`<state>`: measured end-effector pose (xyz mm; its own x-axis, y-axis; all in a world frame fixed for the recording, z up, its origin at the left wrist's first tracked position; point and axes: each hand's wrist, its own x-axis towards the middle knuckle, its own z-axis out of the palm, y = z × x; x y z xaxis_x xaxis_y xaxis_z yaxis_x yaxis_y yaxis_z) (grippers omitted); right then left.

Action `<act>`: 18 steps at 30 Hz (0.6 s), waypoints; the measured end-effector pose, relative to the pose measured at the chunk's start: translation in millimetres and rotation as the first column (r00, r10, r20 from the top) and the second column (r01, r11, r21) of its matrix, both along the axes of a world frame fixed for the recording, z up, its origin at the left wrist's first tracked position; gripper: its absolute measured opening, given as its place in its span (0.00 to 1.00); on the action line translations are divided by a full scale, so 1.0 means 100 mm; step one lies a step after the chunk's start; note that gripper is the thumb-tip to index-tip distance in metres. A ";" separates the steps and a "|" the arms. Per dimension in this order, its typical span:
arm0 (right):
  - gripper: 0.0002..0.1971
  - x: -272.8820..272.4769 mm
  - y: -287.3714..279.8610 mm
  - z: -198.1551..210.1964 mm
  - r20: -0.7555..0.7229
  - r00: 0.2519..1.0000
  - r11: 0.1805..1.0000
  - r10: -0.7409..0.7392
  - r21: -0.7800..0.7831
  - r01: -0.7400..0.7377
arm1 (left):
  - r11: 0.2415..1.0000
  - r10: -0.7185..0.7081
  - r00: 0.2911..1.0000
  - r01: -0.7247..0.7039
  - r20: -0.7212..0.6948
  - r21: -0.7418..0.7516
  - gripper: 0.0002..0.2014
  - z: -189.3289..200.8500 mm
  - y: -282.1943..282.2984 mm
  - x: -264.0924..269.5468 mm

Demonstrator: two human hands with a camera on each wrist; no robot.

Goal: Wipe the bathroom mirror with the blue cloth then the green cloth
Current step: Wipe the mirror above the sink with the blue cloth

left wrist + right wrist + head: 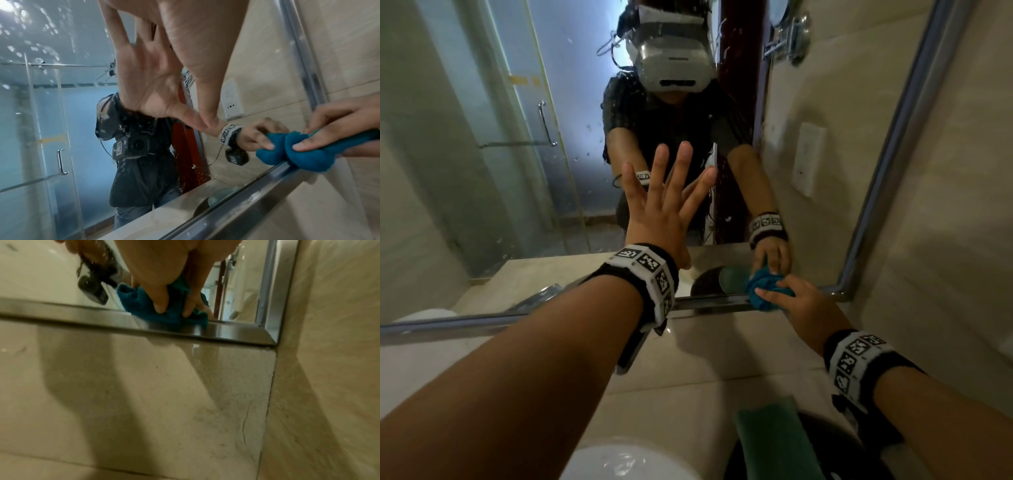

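- Head view: the left hand (664, 209) is flat against the mirror (493, 144), fingers spread and straight, grasping nothing; it looks like a brace. Over at the mirror's lower right corner, the right hand (796, 301) has the blue cloth (763, 291) bunched in its fingers, pressed right at the metal frame (709, 303) along the bottom edge. The green cloth (774, 442) lies folded near the countertop's front edge, across a dark bowl (842, 442), untouched.
- Left wrist view: the thumb tip touches the glass, and droplets (37, 48) speckle the upper left of the mirror. The blue cloth (308, 151) sits crumpled on the bottom rail, pinched by the right hand (337, 123).
- Right wrist view: fingers (160, 300) curl tight round the blue cloth (144, 306), which rests where glass meets frame, near the right corner.
- My read: this is the first step, the blue-cloth pass, working the bottom strip. Next up, I'd judge, the spotted upper glass needs sweeping before the green cloth is taken up.
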<state>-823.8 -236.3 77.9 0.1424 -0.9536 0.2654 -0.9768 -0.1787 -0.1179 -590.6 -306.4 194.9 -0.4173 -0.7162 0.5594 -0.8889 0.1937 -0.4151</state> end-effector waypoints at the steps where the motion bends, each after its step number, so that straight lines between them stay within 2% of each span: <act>1: 0.24 0.02 0.03 0.04 -0.004 1.000 1.000 0.007 -0.030 -0.008 | 1.000 -0.015 1.000 0.015 0.012 0.015 0.69 0.01 0.04 0.02; 2: 0.20 0.05 0.08 0.10 0.045 0.999 1.000 -0.020 0.006 0.020 | 0.999 -0.033 0.999 0.032 0.026 0.039 0.66 0.02 0.09 0.05; 3: 0.16 0.07 0.13 0.15 0.181 0.983 0.996 -0.044 0.078 0.031 | 0.996 -0.052 0.998 0.049 0.043 0.069 0.62 0.04 0.16 0.10; 6: 0.20 0.23 0.27 0.34 0.198 0.979 0.997 0.047 0.050 -0.058 | 0.972 -0.106 0.991 0.087 0.077 0.219 0.56 0.03 0.43 0.31; 9: 0.15 0.55 0.45 0.56 0.225 0.974 0.994 0.042 0.093 -0.064 | 0.904 -0.122 0.989 0.077 0.081 0.421 0.52 -0.05 0.74 0.54; 11: 0.11 0.82 0.60 0.67 0.234 0.970 0.990 0.061 0.111 -0.089 | 0.832 -0.102 0.995 0.092 -0.011 0.547 0.50 -0.12 0.96 0.71; 14: 0.08 1.30 0.85 0.72 0.297 0.943 0.975 0.150 0.117 -0.192 | 0.661 -0.075 0.972 0.215 -0.223 0.719 0.48 -0.27 1.27 1.01; 16: 0.08 1.64 0.99 0.72 0.404 0.890 0.949 0.211 0.134 -0.286 | 0.568 -0.073 0.946 0.299 -0.314 0.767 0.43 -0.34 1.48 1.25; 18: 0.07 2.04 1.09 0.71 0.462 0.846 0.911 0.264 0.168 -0.377 | 0.532 -0.022 0.920 0.342 -0.391 0.775 0.35 -0.42 1.67 1.56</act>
